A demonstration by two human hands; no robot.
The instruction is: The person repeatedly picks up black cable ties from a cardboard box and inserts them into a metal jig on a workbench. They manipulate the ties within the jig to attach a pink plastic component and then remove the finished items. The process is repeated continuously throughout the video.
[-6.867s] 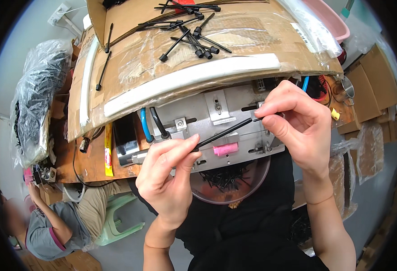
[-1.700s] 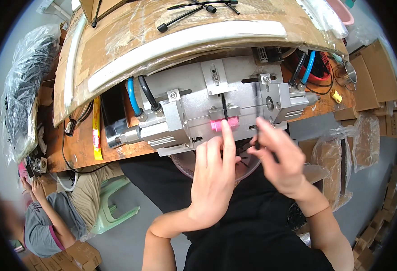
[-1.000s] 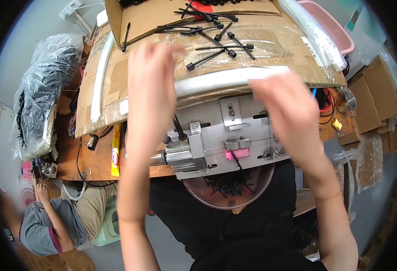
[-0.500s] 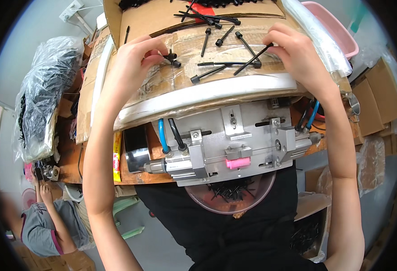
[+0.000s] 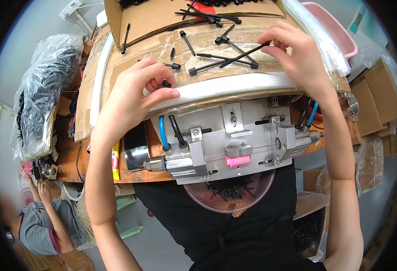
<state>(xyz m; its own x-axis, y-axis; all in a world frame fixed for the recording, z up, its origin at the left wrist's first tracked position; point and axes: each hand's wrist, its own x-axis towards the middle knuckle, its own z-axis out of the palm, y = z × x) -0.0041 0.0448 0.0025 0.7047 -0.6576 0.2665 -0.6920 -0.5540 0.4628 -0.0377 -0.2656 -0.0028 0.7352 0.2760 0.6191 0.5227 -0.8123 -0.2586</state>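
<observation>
My left hand (image 5: 146,88) is over the left part of the cardboard, near its white padded edge (image 5: 216,87). Its fingers are curled around a small black capped part (image 5: 166,84), most of which they hide. At the right, my right hand (image 5: 295,52) pinches the upper end of a thin black rod (image 5: 243,56), which slants down to the left across other rods. Several black rods with thick caps lie loose on the cardboard (image 5: 155,45) between and beyond my hands. One capped rod (image 5: 173,66) lies just beyond my left fingers.
A metal fixture (image 5: 216,149) with a pink piece (image 5: 237,161) and blue and black hoses sits in front of me. Below it, a clear bowl (image 5: 194,198) holds black rods. An open carton (image 5: 198,27) stands at the back. A co-worker (image 5: 49,226) sits at the lower left.
My left hand has come nearer and lower, with a black part in its fingers. Several rods on the cardboard have shifted. My right hand has moved slightly left, still pinching its rod.
</observation>
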